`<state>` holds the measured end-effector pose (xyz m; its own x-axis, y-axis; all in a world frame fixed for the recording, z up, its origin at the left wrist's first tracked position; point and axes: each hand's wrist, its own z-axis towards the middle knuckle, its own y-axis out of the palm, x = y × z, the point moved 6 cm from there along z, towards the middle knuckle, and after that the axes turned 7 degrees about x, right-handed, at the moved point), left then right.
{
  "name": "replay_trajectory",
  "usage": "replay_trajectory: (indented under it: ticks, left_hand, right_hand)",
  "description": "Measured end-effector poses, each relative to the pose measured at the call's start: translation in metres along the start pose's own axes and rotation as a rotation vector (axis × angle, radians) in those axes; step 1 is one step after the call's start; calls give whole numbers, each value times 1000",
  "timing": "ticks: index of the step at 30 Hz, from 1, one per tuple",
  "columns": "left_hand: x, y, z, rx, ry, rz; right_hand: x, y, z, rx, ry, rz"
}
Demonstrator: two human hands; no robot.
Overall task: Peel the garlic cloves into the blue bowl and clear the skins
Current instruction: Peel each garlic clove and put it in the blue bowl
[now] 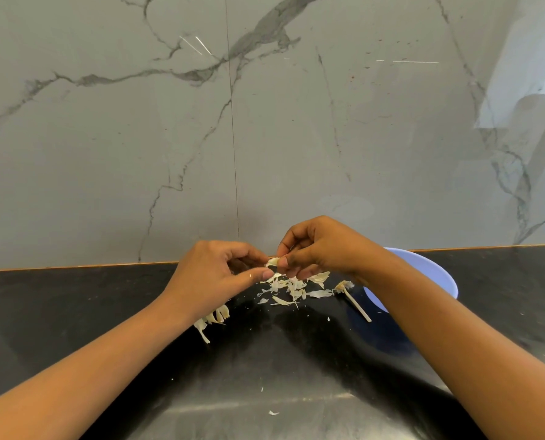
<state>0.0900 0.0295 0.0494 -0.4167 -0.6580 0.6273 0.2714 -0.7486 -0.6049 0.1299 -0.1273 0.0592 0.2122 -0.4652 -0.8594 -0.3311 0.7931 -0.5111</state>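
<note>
Right, we're mid-peel: both hands meet above the black counter (264, 369), working on one garlic clove (272, 262) held in the air between them. The left hand (220, 274) comes in from the left, palm turned down, thumb and forefinger closed on the clove's near end. The right hand (322, 249) arches over from the other side, wrist raised and fingers curled, fingertips pinching at the clove's skin. So both hands grip the same clove.

Directly beneath lies a loose scatter of papery skins (293, 289), and the bare garlic stem (355, 304) rests just to their right. A few more cloves (215, 317), unpeeled by the look of them, sit near the left wrist. The blue bowl (439, 271) stands behind the right forearm, partly hidden; what it holds can't be seen.

By my reading, the task is somewhere in its middle. The next move calls for stripping the last skin free, then a short carry to the right to drop the bare clove into the bowl. Clearing the skins is not yet done.
</note>
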Motion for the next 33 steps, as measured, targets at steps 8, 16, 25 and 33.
replay_trajectory:
  ticks: [8, 16, 25, 33]
  left_hand:
    - [2, -3, 0, 60, 17, -34]
    - [-8, -5, 1, 87, -87, -91]
    - [-15, -4, 2, 43, -250, -242]
    - [-20, 1, -3, 8, -499, -572]
  right_hand:
    - [2, 8, -1, -26, 87, 58]
    - [3, 6, -1, -19, 52, -49]
    - [-10, -4, 0, 118, -129, -245]
    - [-12, 12, 1, 248, -341, -82]
